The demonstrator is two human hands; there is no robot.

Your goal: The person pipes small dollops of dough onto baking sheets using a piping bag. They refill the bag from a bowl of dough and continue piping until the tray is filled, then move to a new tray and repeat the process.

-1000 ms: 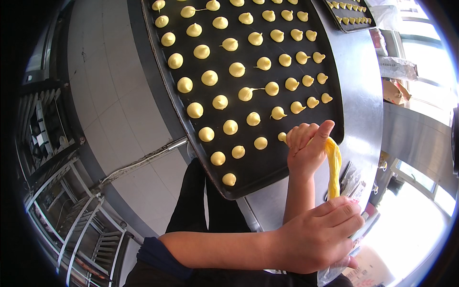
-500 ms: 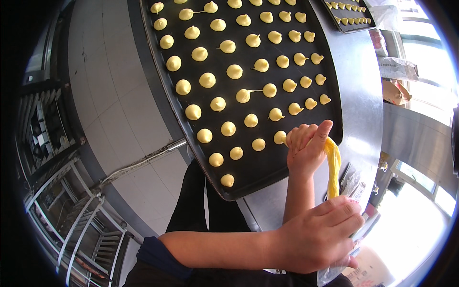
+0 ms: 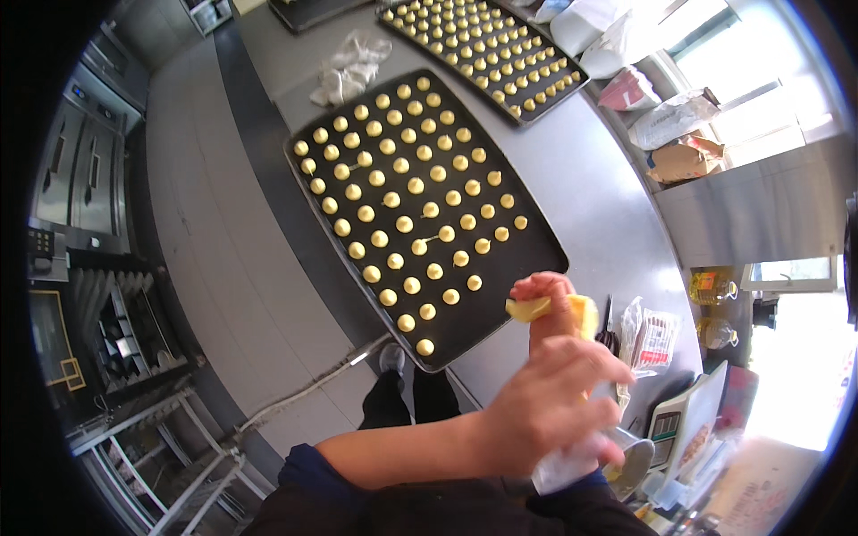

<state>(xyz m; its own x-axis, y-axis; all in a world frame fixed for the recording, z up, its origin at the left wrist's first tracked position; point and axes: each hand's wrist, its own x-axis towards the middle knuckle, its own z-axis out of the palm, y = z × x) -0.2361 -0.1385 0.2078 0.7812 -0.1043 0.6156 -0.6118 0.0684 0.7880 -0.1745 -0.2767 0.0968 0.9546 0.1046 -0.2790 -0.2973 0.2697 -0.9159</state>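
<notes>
Seeing pale yellow all over the batter blobs [image 3: 416, 186] – basically polka dots in rows on a black tray [image 3: 500, 268]. Same yellow-on-black dots on the second tray [image 3: 536, 112]. Brighter yellow on the piping bag [image 3: 585, 314], whitish on the loose plastic [image 3: 559, 469]. Silvery grey for the worktop [image 3: 617, 214], off-white for the crumpled cloth [image 3: 353, 67]. Got light grey floor tiles [image 3: 206, 205] with thin darker lines, plus a charcoal floor strip [image 3: 259, 143]. Navy on the sleeve cuff [image 3: 313, 469], black on the trousers [image 3: 384, 402]. Also brown on the paper bag [image 3: 684, 161], white with red print on the packet [image 3: 657, 339] – and golden yellow in the bottle [image 3: 709, 288].
</notes>
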